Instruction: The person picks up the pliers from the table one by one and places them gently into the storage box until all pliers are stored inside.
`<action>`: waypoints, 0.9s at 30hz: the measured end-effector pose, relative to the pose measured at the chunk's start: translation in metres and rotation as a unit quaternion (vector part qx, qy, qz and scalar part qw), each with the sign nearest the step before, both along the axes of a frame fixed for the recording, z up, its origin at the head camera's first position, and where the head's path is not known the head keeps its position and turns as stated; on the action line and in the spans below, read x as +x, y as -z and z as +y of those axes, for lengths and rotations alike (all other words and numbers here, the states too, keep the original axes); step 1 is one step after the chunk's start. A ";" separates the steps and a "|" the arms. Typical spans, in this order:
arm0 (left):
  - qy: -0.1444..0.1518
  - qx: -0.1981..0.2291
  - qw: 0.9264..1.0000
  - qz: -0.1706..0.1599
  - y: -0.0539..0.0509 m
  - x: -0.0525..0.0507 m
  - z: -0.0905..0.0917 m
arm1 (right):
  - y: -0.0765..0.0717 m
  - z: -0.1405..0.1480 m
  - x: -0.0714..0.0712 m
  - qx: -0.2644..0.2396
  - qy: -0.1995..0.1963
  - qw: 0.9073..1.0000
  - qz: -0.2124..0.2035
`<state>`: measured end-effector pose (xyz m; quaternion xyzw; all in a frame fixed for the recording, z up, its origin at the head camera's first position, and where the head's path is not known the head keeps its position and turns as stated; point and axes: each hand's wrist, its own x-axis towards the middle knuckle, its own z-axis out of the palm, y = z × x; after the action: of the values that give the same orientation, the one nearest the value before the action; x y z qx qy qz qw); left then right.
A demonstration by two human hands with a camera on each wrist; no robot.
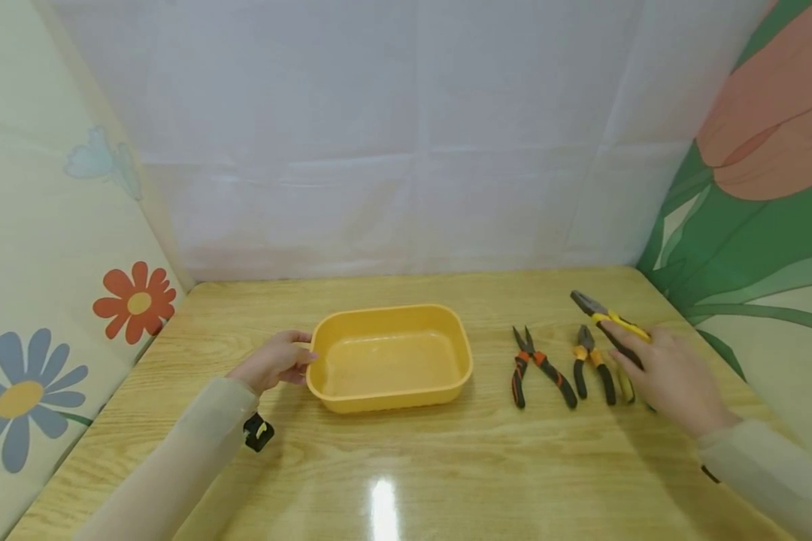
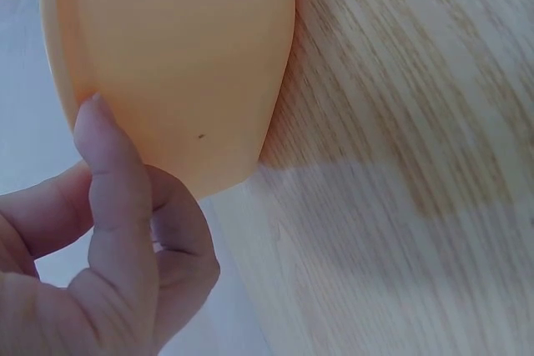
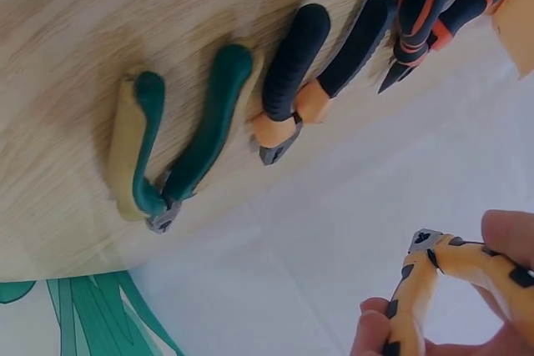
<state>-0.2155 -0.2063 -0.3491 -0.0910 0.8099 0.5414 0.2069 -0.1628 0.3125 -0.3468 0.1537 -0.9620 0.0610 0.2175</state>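
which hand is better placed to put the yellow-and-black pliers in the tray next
Probably the right hand: it holds the yellow-and-black pliers raised off the table, while the left hand grips the tray.

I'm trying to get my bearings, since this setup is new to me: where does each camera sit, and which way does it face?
Head: on the person's head, facing forward and down over the table; left hand, right hand and both sleeves show.
Left wrist: on that wrist, facing the yellow tray; part of the left hand shows, gripping it.
Right wrist: on that wrist, facing the held pliers and three other pliers; part of the right hand shows.
Shared: head and right wrist both show the held pliers.
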 end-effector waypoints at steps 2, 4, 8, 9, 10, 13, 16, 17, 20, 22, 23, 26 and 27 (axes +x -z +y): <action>0.001 0.001 1.000 0.000 0.000 0.000 0.000 | 0.000 -0.002 0.000 0.000 -0.004 1.000 0.004; 0.000 0.002 1.000 -0.002 -0.001 0.001 0.000 | 0.000 -0.003 0.001 0.000 -0.008 1.000 0.005; 0.001 0.003 1.000 -0.002 -0.001 0.001 0.001 | -0.003 -0.008 0.002 0.002 -0.012 1.000 0.001; 0.001 0.003 1.000 -0.002 -0.001 0.001 0.001 | -0.004 -0.009 0.003 0.003 -0.014 1.000 0.001; 0.002 0.003 1.000 -0.001 -0.001 0.001 0.001 | -0.004 -0.010 0.003 0.003 -0.016 1.000 0.002; 0.004 0.002 1.000 0.001 0.000 0.001 0.000 | -0.006 -0.014 0.004 0.005 -0.020 1.000 0.000; 0.002 0.003 1.000 0.000 0.000 0.000 0.000 | -0.007 -0.017 0.003 0.006 -0.026 1.000 0.001; 0.001 0.003 1.000 -0.001 0.000 0.000 0.000 | -0.007 -0.018 0.003 0.005 -0.028 1.000 0.001; -0.002 0.002 1.000 -0.003 0.000 0.000 0.001 | -0.007 -0.021 0.003 0.003 -0.033 0.999 0.001; -0.004 0.002 1.000 -0.005 -0.001 -0.001 0.001 | -0.008 -0.023 0.003 0.002 -0.035 0.999 0.006; -0.004 0.003 1.000 -0.006 -0.001 -0.001 0.001 | -0.008 -0.025 0.003 0.001 -0.037 0.999 0.008; -0.004 0.005 1.000 -0.007 -0.001 0.000 0.001 | -0.010 -0.028 0.004 0.000 -0.039 0.999 0.013; -0.004 0.006 1.000 -0.007 -0.001 0.000 0.001 | -0.010 -0.029 0.004 -0.001 -0.039 0.999 0.014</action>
<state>-0.2155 -0.2050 -0.3480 -0.0968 0.8047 0.5466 0.2106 -0.1588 0.2831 -0.3364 0.1922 -0.9520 0.0681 0.2283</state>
